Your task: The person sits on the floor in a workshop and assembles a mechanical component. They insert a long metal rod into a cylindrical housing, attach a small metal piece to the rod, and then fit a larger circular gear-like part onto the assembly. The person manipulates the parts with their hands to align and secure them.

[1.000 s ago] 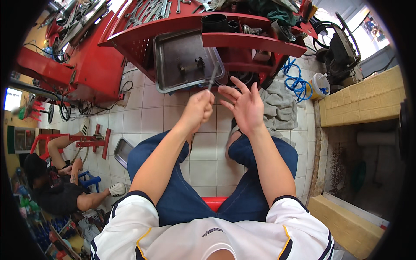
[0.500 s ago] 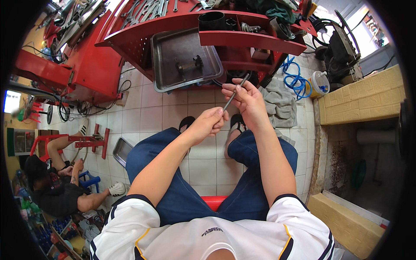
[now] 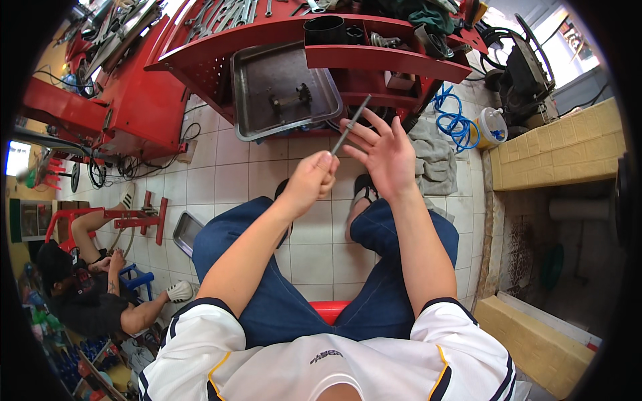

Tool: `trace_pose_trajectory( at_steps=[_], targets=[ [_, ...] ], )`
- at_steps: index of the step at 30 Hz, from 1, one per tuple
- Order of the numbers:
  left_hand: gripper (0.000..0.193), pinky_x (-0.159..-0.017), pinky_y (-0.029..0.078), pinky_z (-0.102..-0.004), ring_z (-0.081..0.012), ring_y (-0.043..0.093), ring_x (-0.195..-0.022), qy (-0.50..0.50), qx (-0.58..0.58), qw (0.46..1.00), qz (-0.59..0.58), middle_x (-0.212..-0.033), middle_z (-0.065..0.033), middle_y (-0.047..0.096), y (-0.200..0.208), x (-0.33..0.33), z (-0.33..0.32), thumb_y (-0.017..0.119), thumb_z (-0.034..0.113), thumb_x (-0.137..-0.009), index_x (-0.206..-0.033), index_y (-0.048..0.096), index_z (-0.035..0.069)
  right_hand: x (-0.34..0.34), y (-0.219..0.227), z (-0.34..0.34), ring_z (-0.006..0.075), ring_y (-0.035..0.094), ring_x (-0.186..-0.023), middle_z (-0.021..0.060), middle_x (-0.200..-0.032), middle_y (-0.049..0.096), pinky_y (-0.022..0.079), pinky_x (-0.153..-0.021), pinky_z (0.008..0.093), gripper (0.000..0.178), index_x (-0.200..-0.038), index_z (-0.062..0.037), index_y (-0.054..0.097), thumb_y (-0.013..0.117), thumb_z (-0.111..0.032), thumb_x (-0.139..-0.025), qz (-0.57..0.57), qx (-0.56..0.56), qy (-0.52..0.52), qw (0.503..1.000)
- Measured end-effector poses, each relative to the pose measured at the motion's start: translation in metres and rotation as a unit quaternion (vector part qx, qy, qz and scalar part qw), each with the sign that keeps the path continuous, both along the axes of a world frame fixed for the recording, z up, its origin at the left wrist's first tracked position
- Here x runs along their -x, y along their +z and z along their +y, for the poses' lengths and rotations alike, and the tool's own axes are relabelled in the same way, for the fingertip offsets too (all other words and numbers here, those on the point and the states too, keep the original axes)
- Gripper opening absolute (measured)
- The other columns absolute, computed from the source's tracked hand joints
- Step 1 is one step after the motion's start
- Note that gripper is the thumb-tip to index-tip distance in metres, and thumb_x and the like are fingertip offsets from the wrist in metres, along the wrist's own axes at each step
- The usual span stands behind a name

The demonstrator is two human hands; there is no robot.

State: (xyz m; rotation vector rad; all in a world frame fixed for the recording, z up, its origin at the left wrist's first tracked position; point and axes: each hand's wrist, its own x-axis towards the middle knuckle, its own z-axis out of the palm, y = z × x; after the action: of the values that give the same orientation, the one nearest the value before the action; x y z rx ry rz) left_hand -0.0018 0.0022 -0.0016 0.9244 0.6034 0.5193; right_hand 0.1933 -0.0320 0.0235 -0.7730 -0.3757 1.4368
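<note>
My left hand [image 3: 309, 182] is closed round the lower end of a thin grey metal rod [image 3: 352, 124]. The rod slants up and to the right, and a small thicker collar shows partway along it. Beside the rod is my right hand [image 3: 390, 159], palm up with its fingers spread and nothing gripped. Its fingertips are close to the rod; whether any of them touches it I cannot tell. Beyond my hands, a metal tray [image 3: 259, 72] holds a dark, shaft-like metal part [image 3: 291, 101].
A red tool cart [image 3: 388, 60] stands ahead, with wrenches [image 3: 224, 17] on top. To its right are a blue hose [image 3: 455, 120], a white bucket [image 3: 493, 127] and a grey cloth [image 3: 431, 160]. A smaller tray [image 3: 187, 230] lies left of my knee. Another person [image 3: 90, 294] sits at the left.
My right hand has let go of the rod and spread its fingers. My left hand has moved slightly left with the rod, which now shows more of its length.
</note>
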Motion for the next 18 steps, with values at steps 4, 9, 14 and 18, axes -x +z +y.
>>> trace_pose_trajectory(
  at_steps=[4,9,14,18],
  targets=[
    [0.035,-0.045,0.016,-0.0233,-0.004,0.022,-0.05,0.01,0.008,1.0,0.003,-0.064,0.0075,0.026,0.001,0.004,0.004,0.043,0.04,-0.109,-0.09,0.046,0.01,-0.011,-0.015,-0.001,0.0312,0.054,-0.129,0.0218,-0.133,0.062,0.046,-0.103,0.0446,0.062,-0.143,-0.0015,0.046,0.036,-0.05,-0.106,-0.037,0.049,-0.053,0.997],
    [0.035,-0.045,0.016,-0.0236,-0.0039,0.023,-0.049,0.021,-0.006,1.0,0.002,-0.063,0.008,0.026,0.007,0.005,0.01,0.045,0.04,-0.108,-0.09,0.047,0.01,0.005,0.01,-0.002,0.0315,0.055,-0.127,0.0212,-0.137,0.06,0.04,-0.107,0.0443,0.069,-0.153,-0.0041,0.032,0.03,-0.054,-0.106,0.073,-0.093,0.084,0.989],
    [0.037,-0.044,0.017,-0.024,-0.004,0.024,-0.048,0.006,-0.033,0.999,0.037,-0.061,0.0082,0.03,0.005,0.009,0.005,0.046,0.044,-0.107,-0.092,0.048,0.01,-0.002,0.003,0.001,0.0345,0.052,-0.132,0.0263,-0.139,0.057,0.043,-0.104,0.0453,0.073,-0.154,-0.0023,0.03,0.028,-0.058,-0.106,-0.049,-0.035,-0.021,0.998],
    [0.037,-0.044,0.017,-0.0237,-0.0037,0.024,-0.048,-0.017,-0.021,1.0,0.006,-0.06,0.0086,0.028,0.003,0.002,0.0,0.046,0.044,-0.107,-0.091,0.048,0.011,0.011,0.011,-0.003,0.0329,0.053,-0.13,0.024,-0.138,0.058,0.043,-0.104,0.0438,0.073,-0.154,-0.0016,0.028,0.026,-0.057,-0.106,0.063,-0.122,0.086,0.987]
  ],
)
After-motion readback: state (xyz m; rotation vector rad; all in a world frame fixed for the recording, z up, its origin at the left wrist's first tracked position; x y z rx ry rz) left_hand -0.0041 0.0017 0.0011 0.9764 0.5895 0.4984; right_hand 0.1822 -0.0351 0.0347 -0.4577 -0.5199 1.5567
